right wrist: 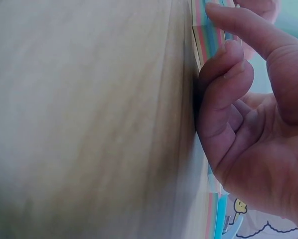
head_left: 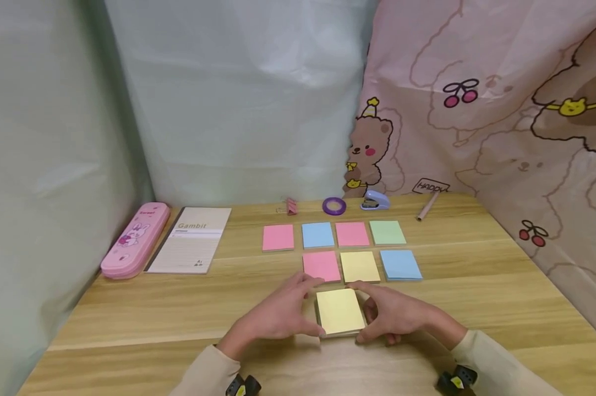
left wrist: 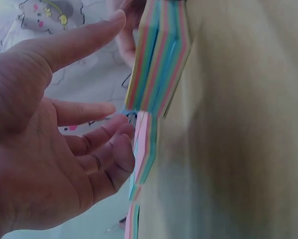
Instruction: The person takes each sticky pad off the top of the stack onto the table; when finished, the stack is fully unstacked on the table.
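Observation:
A sticky note pad [head_left: 339, 311] with a yellow top sheet lies on the wooden table [head_left: 154, 313] near the front edge. My left hand [head_left: 278, 314] sits at its left side, thumb toward the far corner. In the left wrist view that left hand [left wrist: 89, 124] is relaxed, its fingertips just beside the striped edge of the pad [left wrist: 159, 64]. My right hand [head_left: 397, 314] cups the pad's right side. The right wrist view shows the right hand [right wrist: 238, 114] with fingers curled against the pad's edge [right wrist: 206, 35].
Beyond the hands lie two rows of coloured pads, among them pink [head_left: 321, 265], yellow [head_left: 359, 266] and blue [head_left: 400, 264]. A pink pencil case [head_left: 135, 239] and notebook [head_left: 191, 239] lie at left. Purple tape [head_left: 334, 206], stapler [head_left: 375, 201] and pencil [head_left: 426, 208] line the back.

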`<state>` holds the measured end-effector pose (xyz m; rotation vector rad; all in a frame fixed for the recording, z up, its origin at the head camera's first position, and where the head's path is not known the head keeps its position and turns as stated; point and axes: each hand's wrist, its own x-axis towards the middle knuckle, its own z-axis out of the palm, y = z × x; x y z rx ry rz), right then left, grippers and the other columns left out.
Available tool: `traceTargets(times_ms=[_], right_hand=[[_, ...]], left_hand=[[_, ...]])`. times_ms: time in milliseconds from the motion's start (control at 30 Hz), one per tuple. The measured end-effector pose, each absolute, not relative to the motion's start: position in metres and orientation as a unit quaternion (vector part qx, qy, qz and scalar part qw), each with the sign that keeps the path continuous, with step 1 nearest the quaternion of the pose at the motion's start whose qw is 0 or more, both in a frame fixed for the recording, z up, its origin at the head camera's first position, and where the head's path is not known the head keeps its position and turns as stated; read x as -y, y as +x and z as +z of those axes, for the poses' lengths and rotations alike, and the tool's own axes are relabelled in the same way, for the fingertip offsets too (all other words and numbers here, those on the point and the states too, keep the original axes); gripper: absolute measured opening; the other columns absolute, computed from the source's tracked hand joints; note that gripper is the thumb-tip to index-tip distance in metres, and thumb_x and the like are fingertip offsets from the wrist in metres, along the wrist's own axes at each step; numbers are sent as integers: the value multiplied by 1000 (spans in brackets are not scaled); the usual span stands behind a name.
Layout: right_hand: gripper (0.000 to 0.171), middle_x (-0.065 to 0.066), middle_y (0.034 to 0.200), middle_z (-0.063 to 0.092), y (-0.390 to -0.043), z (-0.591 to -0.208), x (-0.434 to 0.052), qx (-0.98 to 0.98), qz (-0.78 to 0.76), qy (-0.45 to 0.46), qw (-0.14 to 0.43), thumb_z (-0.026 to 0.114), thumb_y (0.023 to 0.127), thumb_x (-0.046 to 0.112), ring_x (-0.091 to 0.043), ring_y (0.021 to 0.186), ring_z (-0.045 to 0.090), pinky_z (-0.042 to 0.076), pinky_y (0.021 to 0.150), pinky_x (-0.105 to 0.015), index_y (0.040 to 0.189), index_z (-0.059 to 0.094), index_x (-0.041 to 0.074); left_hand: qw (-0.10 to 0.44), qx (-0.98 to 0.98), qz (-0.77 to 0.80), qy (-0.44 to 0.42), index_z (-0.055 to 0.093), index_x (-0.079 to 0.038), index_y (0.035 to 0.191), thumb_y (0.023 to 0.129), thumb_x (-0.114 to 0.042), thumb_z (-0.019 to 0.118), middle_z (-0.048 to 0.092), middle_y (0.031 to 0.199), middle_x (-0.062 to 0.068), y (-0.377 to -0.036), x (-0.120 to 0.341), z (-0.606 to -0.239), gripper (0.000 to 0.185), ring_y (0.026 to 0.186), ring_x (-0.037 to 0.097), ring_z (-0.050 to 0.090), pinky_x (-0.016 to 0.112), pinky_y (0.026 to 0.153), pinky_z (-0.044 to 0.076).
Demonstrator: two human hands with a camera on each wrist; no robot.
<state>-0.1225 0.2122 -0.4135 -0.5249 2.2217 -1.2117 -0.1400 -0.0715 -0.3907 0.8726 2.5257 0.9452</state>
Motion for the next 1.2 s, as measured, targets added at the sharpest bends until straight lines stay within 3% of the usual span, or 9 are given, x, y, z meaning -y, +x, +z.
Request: traceTargets(times_ms=[200, 800, 1200], right_hand=[[102, -2, 68, 57, -123, -413, -212, -824, -453, -193, 279, 90, 84, 21, -12, 40, 52, 45, 38, -26, 165, 28, 19], [103, -3, 69, 58, -124, -414, -213, -818, -458, -200, 286, 90, 85, 21, -11, 40, 52, 45, 39, -25, 166, 27, 17], [102, -2, 68, 58, -124, -414, -213, -818, -456, -201, 286, 90, 85, 22, -10, 40, 52, 45, 39, -25, 165, 28, 16]], left_hand=[[151, -891, 308, 297, 54, -16, 152, 73, -39, 98, 55, 129, 2, -130, 64, -396, 93, 116, 19, 55, 45, 105, 53], [128, -913, 272, 275, 56, -11, 149, 73, -40, 98, 54, 121, 0, -125, 55, -402, 91, 102, 14, 54, 36, 92, 55], [132, -912, 281, 269, 55, -10, 149, 69, -39, 100, 56, 128, 4, -124, 57, -400, 96, 111, 19, 58, 44, 102, 55]])
